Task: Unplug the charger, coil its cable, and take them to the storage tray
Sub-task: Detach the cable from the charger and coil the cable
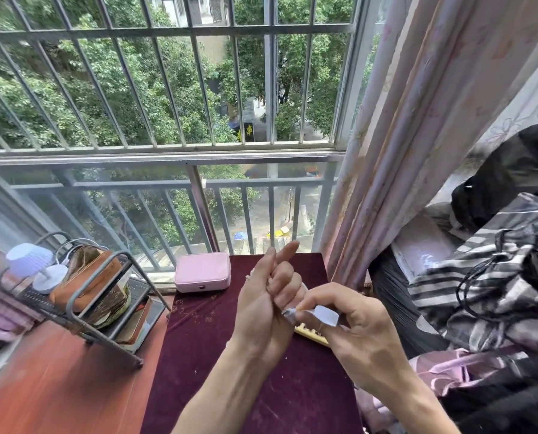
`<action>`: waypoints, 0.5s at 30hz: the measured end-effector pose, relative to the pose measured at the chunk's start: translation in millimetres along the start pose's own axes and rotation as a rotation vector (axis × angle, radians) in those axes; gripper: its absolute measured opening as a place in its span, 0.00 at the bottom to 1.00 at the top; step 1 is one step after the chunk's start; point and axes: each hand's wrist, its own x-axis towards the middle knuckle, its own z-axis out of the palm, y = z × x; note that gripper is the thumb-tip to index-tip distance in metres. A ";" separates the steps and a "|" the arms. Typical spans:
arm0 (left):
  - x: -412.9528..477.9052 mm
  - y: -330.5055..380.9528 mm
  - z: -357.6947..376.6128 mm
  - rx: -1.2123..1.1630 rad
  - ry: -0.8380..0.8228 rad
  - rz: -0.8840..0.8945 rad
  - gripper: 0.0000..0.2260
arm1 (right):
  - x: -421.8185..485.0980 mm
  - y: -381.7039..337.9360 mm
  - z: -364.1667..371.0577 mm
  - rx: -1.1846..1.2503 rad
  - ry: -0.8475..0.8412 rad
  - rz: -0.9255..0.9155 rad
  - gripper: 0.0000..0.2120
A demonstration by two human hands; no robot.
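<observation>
My left hand (266,296) is raised over the maroon cloth of the small table (211,339), fingers curled inward. Small bits of white cable (304,288) show at the edges of its fingers; the rest of the cable is hidden in the hand. My right hand (352,327) is right beside it and pinches the white charger block (326,315) between thumb and fingers. The charger's end touches my left palm. A yellowish ridged edge (311,335) peeks out below my right hand; I cannot tell what it is.
A pink zip case (202,272) lies at the table's far edge by the window railing. To the left, a grey metal rack (83,308) holds a brown pouch, a small white lamp and books. On the right are a curtain (418,151) and piled clothes (496,277).
</observation>
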 end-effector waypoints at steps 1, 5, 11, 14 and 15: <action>0.7 -1.9 0.5 0.028 0.009 0.039 0.15 | 0.6 0.4 0.2 -0.006 0.014 0.001 0.09; -0.6 -6.7 3.8 0.092 0.025 0.097 0.15 | -0.7 2.8 8.9 -0.027 0.039 0.051 0.15; -5.6 -6.6 11.6 0.060 0.032 0.112 0.16 | -2.1 5.8 21.3 -0.063 0.166 0.044 0.12; -6.7 -10.1 12.2 0.054 0.125 0.105 0.14 | -1.4 8.2 23.2 -0.213 0.165 -0.013 0.07; -6.2 -11.0 11.8 0.041 0.151 0.103 0.14 | -0.2 8.3 23.1 -0.246 0.151 -0.035 0.05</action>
